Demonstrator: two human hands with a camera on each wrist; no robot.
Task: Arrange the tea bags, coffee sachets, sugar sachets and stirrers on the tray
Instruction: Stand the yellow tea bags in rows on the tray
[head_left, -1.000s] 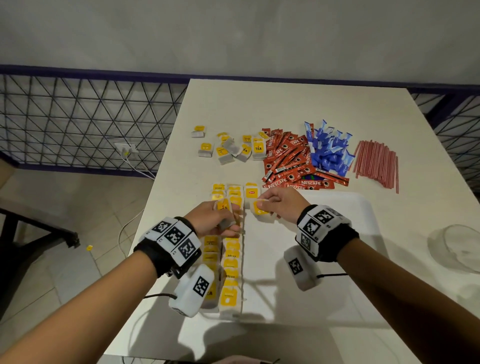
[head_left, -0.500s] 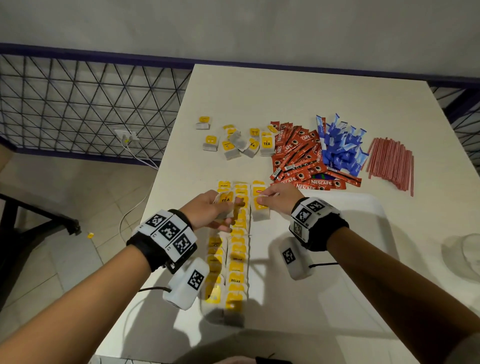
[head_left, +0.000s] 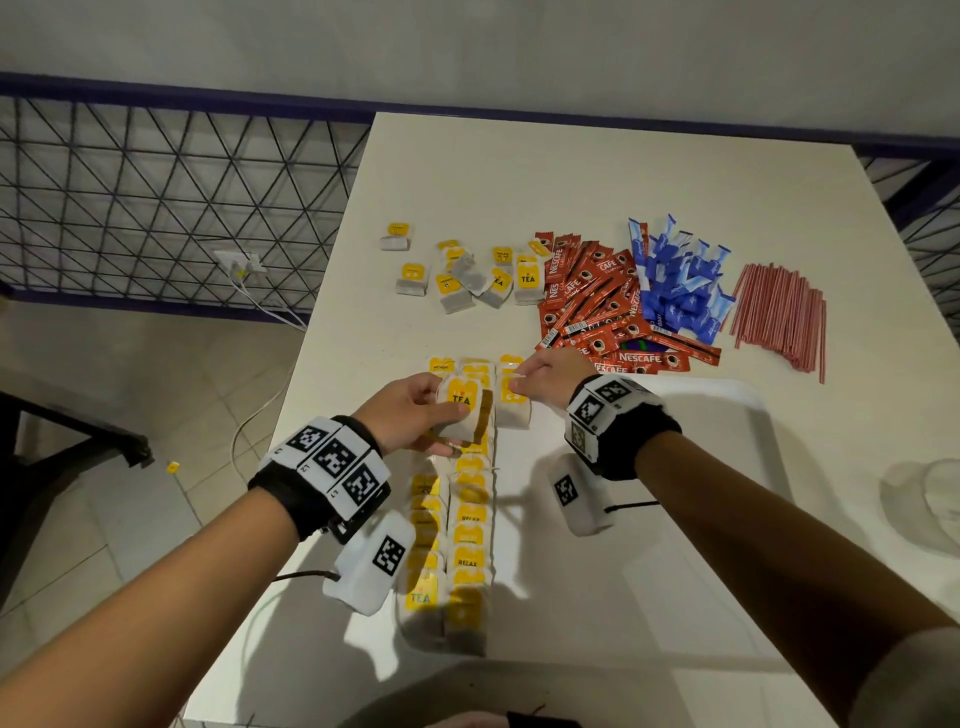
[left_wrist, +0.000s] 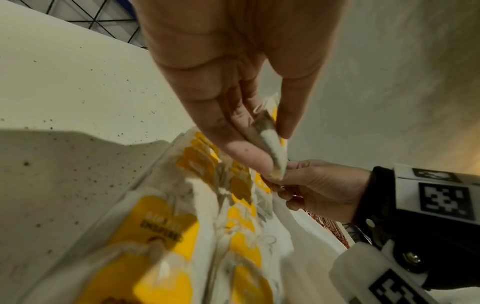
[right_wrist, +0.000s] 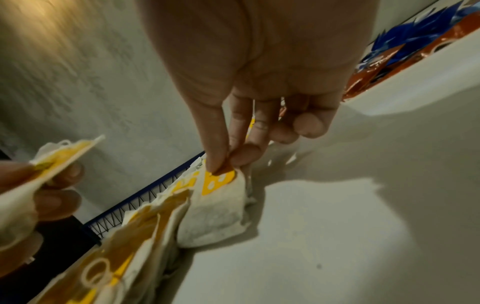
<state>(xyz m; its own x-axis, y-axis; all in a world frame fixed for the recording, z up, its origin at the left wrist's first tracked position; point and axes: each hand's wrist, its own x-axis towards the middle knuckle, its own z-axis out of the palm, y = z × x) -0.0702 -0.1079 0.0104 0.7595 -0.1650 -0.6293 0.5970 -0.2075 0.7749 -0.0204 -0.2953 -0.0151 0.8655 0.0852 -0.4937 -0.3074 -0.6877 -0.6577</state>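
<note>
Head view: a white tray (head_left: 701, 467) is being shown lying on the white worktop (head_left: 519, 171), with two long rows of tea bags (head_left: 470, 519) laid along its left part and a third row being started just to their right. A stack of tea bags (head_left: 460, 408), its top tag marked "TEA", is being gripped by the left hand (head_left: 408, 415) above the far end of those rows; the fingers are curled beneath the stack and the thumb is lying on top. In the left wrist view, the stack's edge (left_wrist: 270, 139) is being pinched between fingers and thumb.

A single tea bag (head_left: 511, 402) is being pinched at its yellow tag by the right hand (head_left: 545, 376), at the far end of the third row. In the right wrist view, the tag (right_wrist: 218, 181) is being held between thumb and forefinger, with the bag's body resting on the tray beside the neighbouring row.

Beyond the tray, loose tea bags (head_left: 467, 275) are lying scattered on the worktop. To their right, red coffee sachets (head_left: 597, 306) are piled, followed by blue sugar sachets (head_left: 680, 280) and a spread of red stirrers (head_left: 779, 317). A clear container (head_left: 930, 504) is partly visible at the right edge.
</note>
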